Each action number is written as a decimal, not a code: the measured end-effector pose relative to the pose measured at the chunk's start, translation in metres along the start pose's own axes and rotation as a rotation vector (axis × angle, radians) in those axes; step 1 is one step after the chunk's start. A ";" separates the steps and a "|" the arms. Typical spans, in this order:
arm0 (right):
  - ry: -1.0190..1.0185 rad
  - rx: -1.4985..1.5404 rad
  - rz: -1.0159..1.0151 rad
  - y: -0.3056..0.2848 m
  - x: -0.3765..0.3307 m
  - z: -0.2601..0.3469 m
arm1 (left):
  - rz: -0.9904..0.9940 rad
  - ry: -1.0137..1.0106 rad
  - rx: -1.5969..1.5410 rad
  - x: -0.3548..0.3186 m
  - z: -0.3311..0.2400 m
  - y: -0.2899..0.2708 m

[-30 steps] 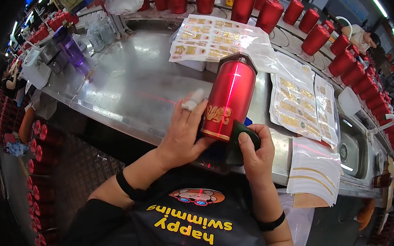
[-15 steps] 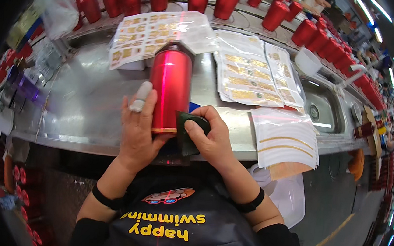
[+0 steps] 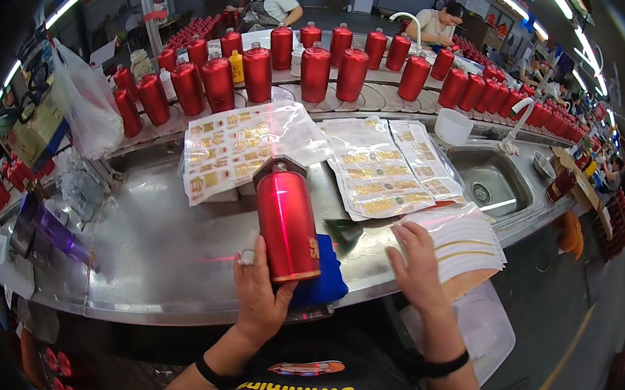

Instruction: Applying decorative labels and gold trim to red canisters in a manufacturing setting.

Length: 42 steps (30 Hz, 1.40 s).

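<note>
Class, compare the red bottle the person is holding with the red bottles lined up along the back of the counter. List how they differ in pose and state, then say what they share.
The held bottle lies tilted in the left hand over a blue cloth; the row of bottles stands upright, untouched. The held bottle shows a gold mark near its base; I can see none on the row of bottles. Both are red metallic cylinders with dark necks.

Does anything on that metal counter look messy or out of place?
Mostly tidy. The clear sticker sheets lie crumpled and overlapping, not flat. One yellow bottle stands alone among the red ones. The red bottle lies on its side, but the left hand holds it.
</note>
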State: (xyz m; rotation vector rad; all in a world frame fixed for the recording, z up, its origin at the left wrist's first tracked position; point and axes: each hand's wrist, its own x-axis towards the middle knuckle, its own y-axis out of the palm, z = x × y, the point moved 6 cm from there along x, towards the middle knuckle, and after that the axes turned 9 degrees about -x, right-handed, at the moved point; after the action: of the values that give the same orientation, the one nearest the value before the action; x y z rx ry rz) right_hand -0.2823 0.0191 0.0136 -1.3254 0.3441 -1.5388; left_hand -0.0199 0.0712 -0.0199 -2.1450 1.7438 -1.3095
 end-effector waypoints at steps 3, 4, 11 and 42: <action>0.193 0.140 0.055 -0.031 -0.022 -0.016 | 0.031 0.019 -0.017 0.001 0.000 -0.004; 0.279 0.198 0.144 -0.036 -0.031 -0.018 | 0.053 0.020 -0.031 0.001 0.004 -0.001; 0.230 0.347 0.536 -0.026 -0.078 -0.042 | -0.041 0.074 -0.078 0.012 0.017 0.006; 1.207 1.419 0.479 0.355 -0.095 -0.245 | 0.974 -0.264 0.128 -0.021 -0.018 0.262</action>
State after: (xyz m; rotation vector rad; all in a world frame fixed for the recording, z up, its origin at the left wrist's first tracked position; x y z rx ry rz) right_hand -0.3266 -0.1491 -0.3920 0.7946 0.1619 -1.4153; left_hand -0.2310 0.0054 -0.1627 -1.0310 2.0531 -0.7785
